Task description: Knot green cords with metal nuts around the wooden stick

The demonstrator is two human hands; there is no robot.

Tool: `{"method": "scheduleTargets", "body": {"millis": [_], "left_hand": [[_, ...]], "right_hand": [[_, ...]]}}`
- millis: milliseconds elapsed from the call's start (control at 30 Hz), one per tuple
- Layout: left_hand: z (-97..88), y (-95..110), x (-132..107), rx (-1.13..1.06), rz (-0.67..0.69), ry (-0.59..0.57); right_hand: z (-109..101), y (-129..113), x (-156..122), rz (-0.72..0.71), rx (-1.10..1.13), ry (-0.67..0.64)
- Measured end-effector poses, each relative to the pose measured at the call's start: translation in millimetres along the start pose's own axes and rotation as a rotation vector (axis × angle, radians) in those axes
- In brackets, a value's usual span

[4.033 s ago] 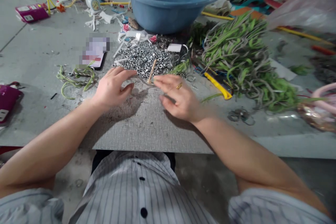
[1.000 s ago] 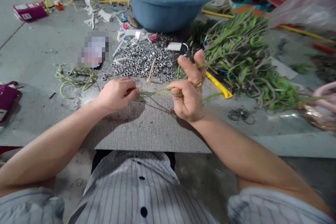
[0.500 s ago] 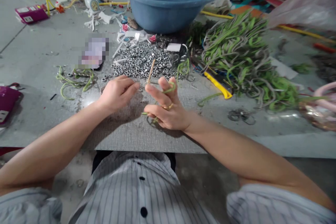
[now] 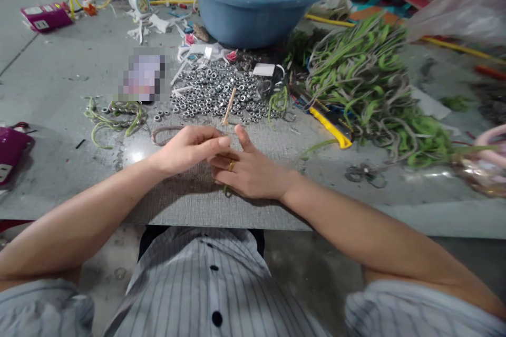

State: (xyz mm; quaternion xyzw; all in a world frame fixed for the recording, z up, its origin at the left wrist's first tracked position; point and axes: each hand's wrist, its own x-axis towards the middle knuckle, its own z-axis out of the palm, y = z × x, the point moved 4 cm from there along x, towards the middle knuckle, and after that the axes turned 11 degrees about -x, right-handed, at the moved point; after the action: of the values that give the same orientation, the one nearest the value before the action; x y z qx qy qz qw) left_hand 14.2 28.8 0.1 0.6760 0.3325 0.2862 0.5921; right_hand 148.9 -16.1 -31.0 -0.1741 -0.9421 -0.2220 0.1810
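Note:
My left hand (image 4: pixel 193 150) and my right hand (image 4: pixel 251 171) meet above the near part of the table. My left thumb and fingers are closed together against the right fingers, and whatever lies between them is hidden. The right fingers are curled, with the index finger raised and a gold ring on one finger. A bit of green cord (image 4: pixel 226 190) shows below the right hand, which is closed on it. Just beyond the hands is a thin wooden stick (image 4: pixel 230 106). Behind it lies a spread of metal nuts (image 4: pixel 213 89). A grey cord loop (image 4: pixel 158 137) rests beside my left hand.
A blue basin (image 4: pixel 245 21) stands behind the nuts. To the right are a heap of green and grey cords (image 4: pixel 363 73) and a yellow utility knife (image 4: pixel 330 126). On the left lie a phone (image 4: pixel 143 79), corded pieces (image 4: pixel 114 118) and purple boxes (image 4: pixel 46 17).
My left hand has moved right and now touches the right fingers. The right hand has turned back-up and its fingers have curled in, hiding most of the green cord.

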Motion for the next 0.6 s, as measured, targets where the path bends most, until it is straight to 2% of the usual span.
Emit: {"method": "scheduleTargets", "body": {"millis": [133,300,367,467,600], "left_hand": [[4.1,-5,2,0.023,-0.035,-0.013],[0.0,-8,1,-0.248,-0.079,0.029],[-2.9,-6,-1,-0.350,-0.090,0.062],[-6.6,0,-2,-0.383,-0.071,0.089],[-12.4,6,-3,-0.362,-0.038,0.154]], "right_hand": [[-1,-3,3,0.009,0.133,-0.100],[-2,-4,5,0.043,0.308,-0.164],[-1,-3,5,0.050,0.318,-0.194],[2,-4,4,0.030,0.276,-0.230],[1,-5,4,-0.007,0.198,-0.167]]}}
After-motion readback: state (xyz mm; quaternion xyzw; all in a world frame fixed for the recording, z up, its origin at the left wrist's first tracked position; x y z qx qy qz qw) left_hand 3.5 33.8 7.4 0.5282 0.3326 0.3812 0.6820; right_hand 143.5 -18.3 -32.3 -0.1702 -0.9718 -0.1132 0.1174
